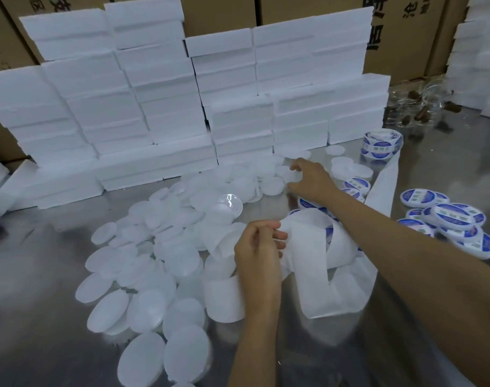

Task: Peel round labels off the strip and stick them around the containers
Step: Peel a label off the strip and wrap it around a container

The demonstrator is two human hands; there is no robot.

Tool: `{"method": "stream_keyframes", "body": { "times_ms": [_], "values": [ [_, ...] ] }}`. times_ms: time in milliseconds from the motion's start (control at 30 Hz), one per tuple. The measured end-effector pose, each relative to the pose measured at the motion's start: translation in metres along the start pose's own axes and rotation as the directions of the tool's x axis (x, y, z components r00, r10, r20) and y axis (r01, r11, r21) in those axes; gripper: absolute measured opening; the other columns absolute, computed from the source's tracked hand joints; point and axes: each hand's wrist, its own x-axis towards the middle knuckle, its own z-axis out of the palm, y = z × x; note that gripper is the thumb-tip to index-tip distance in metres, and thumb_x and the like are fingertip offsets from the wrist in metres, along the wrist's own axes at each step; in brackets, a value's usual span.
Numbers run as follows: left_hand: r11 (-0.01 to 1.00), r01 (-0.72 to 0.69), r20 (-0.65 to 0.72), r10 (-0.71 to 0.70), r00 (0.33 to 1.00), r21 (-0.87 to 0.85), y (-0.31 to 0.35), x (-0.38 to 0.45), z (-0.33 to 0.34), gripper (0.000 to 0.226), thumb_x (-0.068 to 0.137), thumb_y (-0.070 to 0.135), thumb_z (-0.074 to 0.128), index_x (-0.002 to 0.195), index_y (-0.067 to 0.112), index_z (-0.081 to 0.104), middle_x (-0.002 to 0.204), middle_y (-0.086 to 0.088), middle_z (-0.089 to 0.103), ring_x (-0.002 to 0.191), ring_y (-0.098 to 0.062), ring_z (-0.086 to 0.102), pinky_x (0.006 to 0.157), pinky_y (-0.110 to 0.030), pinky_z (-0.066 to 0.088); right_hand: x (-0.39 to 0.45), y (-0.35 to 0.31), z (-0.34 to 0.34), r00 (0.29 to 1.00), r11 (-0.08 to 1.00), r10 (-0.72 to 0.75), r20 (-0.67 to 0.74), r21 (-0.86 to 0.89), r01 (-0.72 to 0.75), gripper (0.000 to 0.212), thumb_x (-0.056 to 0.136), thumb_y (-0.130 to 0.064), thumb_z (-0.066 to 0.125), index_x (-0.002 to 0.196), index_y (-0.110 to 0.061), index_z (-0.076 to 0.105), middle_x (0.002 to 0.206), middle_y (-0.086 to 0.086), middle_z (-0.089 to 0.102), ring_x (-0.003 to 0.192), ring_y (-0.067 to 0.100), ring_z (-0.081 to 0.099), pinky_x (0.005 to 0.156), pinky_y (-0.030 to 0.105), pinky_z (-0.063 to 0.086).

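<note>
Behind, a wall of white foam boxes [160, 107] stood stacked along the far edge of the shiny metal counter [37, 317], with brown cartons [218, 12] rising past them. Across the counter's middle lay a wide scatter of plain white round containers [143, 275], overlapping one another. To the right sat a heap of labelled containers [455, 222] with blue-and-white tops, and farther back a roll of labels [380, 145]. The white strip [321, 277] looped loosely between the two forearms. The left hand [259, 252] pinched the strip's edge near its loose end, fingers curled round the paper. The right hand [310, 180] reached farther out, its fingers curled round a plain container [292, 177] at the far side of the scatter.
</note>
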Motion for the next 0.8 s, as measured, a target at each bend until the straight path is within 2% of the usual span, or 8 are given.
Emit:
{"method": "stream_keyframes", "body": {
  "times_ms": [133, 200, 267, 333, 467, 567, 667, 800],
  "values": [
    [0.999, 0.003, 0.008, -0.003, 1.000, -0.040, 0.001, 0.000, -0.001, 0.029, 0.096, 0.004, 0.047, 0.082, 0.015, 0.070, 0.071, 0.001, 0.071, 0.064, -0.009, 0.063, 0.062, -0.024, 0.052, -0.002, -0.009, -0.012, 0.990, 0.956, 0.117, -0.077, 0.278, -0.091, 0.031, 0.087, -0.021, 0.069, 0.115, -0.013, 0.061, 0.112, 0.002, 0.060, 0.106, 0.020, 0.054, 0.090, 0.030, 0.044],
    [0.998, 0.007, 0.006, -0.006, 1.000, -0.065, 0.002, 0.001, -0.002, 0.029, 0.095, 0.003, 0.047, 0.082, 0.013, 0.070, 0.071, 0.000, 0.071, 0.064, -0.012, 0.063, 0.062, -0.026, 0.051, -0.005, -0.019, -0.024, 0.969, 0.852, 0.245, -0.033, 0.484, -0.199, 0.013, 0.093, -0.020, 0.061, 0.104, -0.014, 0.065, 0.102, -0.001, 0.061, 0.099, 0.019, 0.056, 0.084, 0.030, 0.049],
    [0.996, 0.010, 0.003, -0.010, 1.000, -0.091, 0.003, 0.001, -0.003, 0.028, 0.094, 0.001, 0.046, 0.082, 0.012, 0.069, 0.072, -0.004, 0.070, 0.064, -0.015, 0.062, 0.061, -0.027, 0.050, -0.013, -0.029, -0.037, 0.952, 0.728, 0.295, 0.077, 0.628, -0.276, 0.013, 0.098, -0.011, 0.052, 0.098, -0.010, 0.064, 0.103, 0.006, 0.061, 0.091, 0.023, 0.060, 0.078, 0.031, 0.056],
    [0.993, 0.004, -0.001, -0.005, 1.000, -0.115, 0.003, 0.001, -0.004, 0.027, 0.094, 0.001, 0.046, 0.083, 0.012, 0.069, 0.072, -0.005, 0.071, 0.064, -0.016, 0.062, 0.058, -0.025, 0.049, -0.027, -0.037, -0.052, 0.952, 0.654, 0.246, 0.184, 0.693, -0.303, 0.015, 0.097, -0.003, 0.050, 0.094, -0.008, 0.065, 0.108, 0.014, 0.063, 0.085, 0.025, 0.065, 0.073, 0.030, 0.060],
    [0.986, -0.062, -0.007, 0.061, 0.998, -0.152, 0.009, -0.001, -0.007, 0.021, 0.100, 0.009, 0.050, 0.093, 0.018, 0.067, 0.076, 0.001, 0.072, 0.066, -0.013, 0.065, 0.057, -0.023, 0.051, -0.063, -0.056, -0.077, 0.947, 0.655, 0.035, 0.320, 0.708, -0.264, 0.012, 0.096, -0.006, 0.057, 0.099, -0.004, 0.069, 0.099, 0.015, 0.070, 0.072, 0.019, 0.069, 0.071, 0.030, 0.061],
    [0.977, -0.075, 0.031, 0.083, 0.996, -0.200, 0.018, -0.003, -0.012, 0.011, 0.099, 0.028, 0.059, 0.109, 0.026, 0.065, 0.096, 0.002, 0.074, 0.080, -0.012, 0.070, 0.062, -0.022, 0.055, -0.094, -0.071, -0.087, 0.920, 0.707, -0.108, 0.376, 0.679, -0.195, 0.015, 0.096, -0.011, 0.059, 0.099, -0.008, 0.074, 0.093, 0.008, 0.073, 0.079, 0.017, 0.067, 0.072, 0.028, 0.059],
    [0.981, -0.096, 0.134, 0.119, 0.984, -0.171, 0.025, -0.010, -0.015, 0.031, 0.094, 0.046, 0.064, 0.124, 0.037, 0.062, 0.108, 0.013, 0.073, 0.093, -0.007, 0.072, 0.072, -0.020, 0.058, -0.125, -0.084, -0.088, 0.887, 0.686, -0.214, 0.410, 0.709, -0.162, 0.016, 0.096, -0.010, 0.059, 0.099, -0.008, 0.075, 0.097, 0.012, 0.072, 0.087, 0.020, 0.067, 0.075, 0.025, 0.056],
    [0.974, -0.139, 0.225, 0.178, 0.958, -0.181, 0.034, -0.018, -0.017, 0.032, 0.099, 0.038, 0.060, 0.130, 0.033, 0.062, 0.128, 0.005, 0.068, 0.116, -0.014, 0.066, 0.088, -0.024, 0.057, -0.154, -0.094, -0.093, 0.910, 0.674, -0.194, 0.365, 0.724, -0.147, 0.019, 0.097, -0.011, 0.057, 0.107, -0.002, 0.070, 0.105, 0.015, 0.074, 0.096, 0.025, 0.072, 0.083, 0.029, 0.058]
  ]
}}
